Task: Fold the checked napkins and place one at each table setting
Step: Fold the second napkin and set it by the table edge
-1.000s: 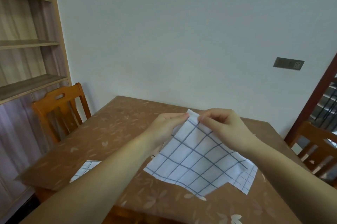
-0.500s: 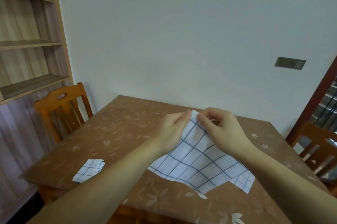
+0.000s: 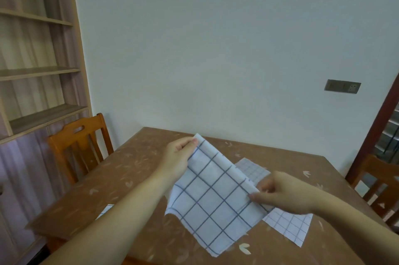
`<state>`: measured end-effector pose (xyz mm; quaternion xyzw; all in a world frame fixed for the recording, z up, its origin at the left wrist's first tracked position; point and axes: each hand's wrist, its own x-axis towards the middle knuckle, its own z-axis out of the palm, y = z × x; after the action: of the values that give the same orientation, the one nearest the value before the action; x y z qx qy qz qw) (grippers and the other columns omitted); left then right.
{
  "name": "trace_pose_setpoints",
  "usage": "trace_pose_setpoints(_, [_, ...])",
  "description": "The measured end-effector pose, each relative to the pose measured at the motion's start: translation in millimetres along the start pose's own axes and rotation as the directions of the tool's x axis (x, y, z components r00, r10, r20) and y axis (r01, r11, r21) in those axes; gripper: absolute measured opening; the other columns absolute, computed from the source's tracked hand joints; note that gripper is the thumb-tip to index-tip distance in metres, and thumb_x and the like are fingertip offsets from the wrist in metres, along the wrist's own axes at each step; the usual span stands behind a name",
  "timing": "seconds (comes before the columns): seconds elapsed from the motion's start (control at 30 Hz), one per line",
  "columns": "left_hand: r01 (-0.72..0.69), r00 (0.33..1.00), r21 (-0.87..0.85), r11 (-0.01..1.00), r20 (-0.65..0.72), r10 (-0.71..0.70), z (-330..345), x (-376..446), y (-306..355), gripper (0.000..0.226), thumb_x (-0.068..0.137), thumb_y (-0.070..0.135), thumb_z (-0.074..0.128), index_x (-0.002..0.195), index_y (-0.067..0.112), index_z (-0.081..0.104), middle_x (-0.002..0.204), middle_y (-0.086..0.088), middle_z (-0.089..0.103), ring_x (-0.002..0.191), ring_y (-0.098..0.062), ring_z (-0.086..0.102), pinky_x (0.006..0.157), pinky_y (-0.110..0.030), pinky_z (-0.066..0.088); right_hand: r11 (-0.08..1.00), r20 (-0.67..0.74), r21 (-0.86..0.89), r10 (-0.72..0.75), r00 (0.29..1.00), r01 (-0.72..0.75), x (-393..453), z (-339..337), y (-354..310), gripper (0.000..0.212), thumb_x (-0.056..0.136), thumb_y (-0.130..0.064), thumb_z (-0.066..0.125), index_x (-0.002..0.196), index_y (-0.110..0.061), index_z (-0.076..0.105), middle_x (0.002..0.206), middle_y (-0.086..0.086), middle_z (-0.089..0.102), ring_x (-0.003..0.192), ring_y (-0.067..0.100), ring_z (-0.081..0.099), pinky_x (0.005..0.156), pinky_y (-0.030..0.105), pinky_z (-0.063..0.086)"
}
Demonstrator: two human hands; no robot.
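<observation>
A white napkin with a wide blue check is held up over the brown table, folded double. My left hand pinches its far top corner. My right hand pinches the right corner of the folded edge. Under it lies a second napkin with a finer check, flat on the table, partly hidden by the held one and my right hand. At the table's near left, a folded napkin peeks out beside my left forearm.
An orange wooden chair stands at the table's left side, in front of wooden shelves. Another chair is at the right, near a dark door frame. The wall lies just behind the table's far edge.
My hands have drawn apart: the right hand slid down and right along the napkin's edge, while the left kept the top corner. The napkin now hangs stretched between them.
</observation>
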<state>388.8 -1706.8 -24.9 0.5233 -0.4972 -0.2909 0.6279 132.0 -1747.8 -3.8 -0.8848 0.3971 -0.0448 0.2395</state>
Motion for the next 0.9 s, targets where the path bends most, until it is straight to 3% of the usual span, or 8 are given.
trace_pose_setpoints(0.1, [0.03, 0.999, -0.021, 0.999, -0.034, -0.03, -8, 1, 0, 0.025, 0.1, 0.02, 0.053, 0.086, 0.025, 0.073, 0.085, 0.013, 0.072, 0.079, 0.002, 0.066, 0.069, -0.011, 0.049, 0.999, -0.031, 0.016, 0.035, 0.999, -0.034, -3, -3, 9, 0.048, 0.095, -0.035, 0.061, 0.049, -0.022, 0.055, 0.039, -0.011, 0.042, 0.04, 0.006, 0.034, 0.049, 0.017, 0.027])
trace_pose_setpoints(0.23, [0.125, 0.989, -0.033, 0.992, -0.078, -0.128, -14, 2, -5, 0.022, 0.099, 0.019, 0.055, 0.084, 0.028, 0.068, 0.093, 0.016, 0.066, 0.093, -0.003, 0.059, 0.083, -0.025, 0.043, 0.985, -0.191, 0.174, 0.043, 0.981, -0.009, -5, -15, 15, 0.05, 0.092, -0.038, 0.064, 0.046, -0.021, 0.057, 0.043, -0.009, 0.034, 0.045, 0.01, 0.029, 0.05, 0.022, 0.027])
trace_pose_setpoints(0.37, [0.207, 0.975, 0.005, 0.978, -0.087, -0.206, -17, 3, -24, 0.019, 0.097, 0.025, 0.06, 0.102, 0.014, 0.074, 0.113, 0.003, 0.07, 0.116, -0.016, 0.059, 0.105, -0.037, 0.043, 0.957, -0.328, 0.289, 0.092, 0.94, 0.007, -8, -20, 18, 0.05, 0.071, -0.069, 0.069, 0.063, -0.02, 0.074, 0.063, 0.017, 0.06, 0.06, 0.022, 0.05, 0.064, 0.039, 0.047])
trace_pose_setpoints(0.5, [0.295, 0.954, 0.004, 0.955, -0.046, -0.295, -16, 0, -35, 0.022, 0.095, 0.032, 0.062, 0.105, 0.019, 0.077, 0.115, -0.004, 0.073, 0.114, -0.025, 0.064, 0.105, -0.052, 0.046, 0.941, -0.42, 0.336, 0.117, 0.9, 0.034, -11, -24, 12, 0.022, 0.083, -0.038, 0.073, 0.072, -0.019, 0.077, 0.073, 0.014, 0.073, 0.078, 0.035, 0.07, 0.086, 0.053, 0.057])
trace_pose_setpoints(0.6, [0.333, 0.942, -0.04, 0.942, -0.035, -0.335, -14, -2, -36, 0.024, 0.097, 0.023, 0.059, 0.087, 0.017, 0.08, 0.096, -0.008, 0.078, 0.1, -0.031, 0.07, 0.1, -0.053, 0.05, 0.944, -0.436, 0.329, 0.112, 0.893, 0.042, -12, -27, 12, 0.02, 0.087, -0.022, 0.072, 0.069, -0.021, 0.078, 0.068, 0.006, 0.074, 0.073, 0.025, 0.071, 0.075, 0.034, 0.058])
trace_pose_setpoints(0.7, [0.41, 0.912, -0.067, 0.91, -0.003, -0.411, -12, -5, -38, 0.022, 0.097, 0.023, 0.06, 0.091, 0.014, 0.079, 0.097, -0.013, 0.077, 0.103, -0.039, 0.068, 0.097, -0.055, 0.049, 0.939, -0.464, 0.339, 0.116, 0.878, 0.055, -15, -33, 7, 0.022, 0.09, -0.011, 0.069, 0.07, -0.018, 0.076, 0.054, -0.002, 0.067, 0.05, 0.002, 0.059, 0.054, 0.009, 0.044])
trace_pose_setpoints(0.8, [0.501, 0.865, -0.073, 0.862, 0.035, -0.5, -10, -7, -38, 0.017, 0.094, 0.022, 0.064, 0.099, 0.012, 0.076, 0.099, -0.012, 0.077, 0.101, -0.035, 0.07, 0.095, -0.052, 0.051, 0.97, -0.46, 0.242, 0.086, 0.884, 0.031, -14, -42, 5, 0.015, 0.089, -0.021, 0.07, 0.091, -0.036, 0.073, 0.061, 0.0, 0.07, 0.059, 0.005, 0.063, 0.062, 0.014, 0.047])
trace_pose_setpoints(0.9, [0.51, 0.859, -0.084, 0.856, 0.087, -0.504, -9, -9, -41, 0.01, 0.092, 0.016, 0.067, 0.096, 0.014, 0.076, 0.098, -0.013, 0.077, 0.09, -0.028, 0.07, 0.083, -0.039, 0.053, 0.986, -0.4, 0.164, 0.06, 0.915, 0.007, -12, -54, 7, 0.016, 0.088, -0.025, 0.071, 0.078, -0.037, 0.075, 0.067, -0.003, 0.073, 0.066, 0.007, 0.067, 0.064, 0.015, 0.047])
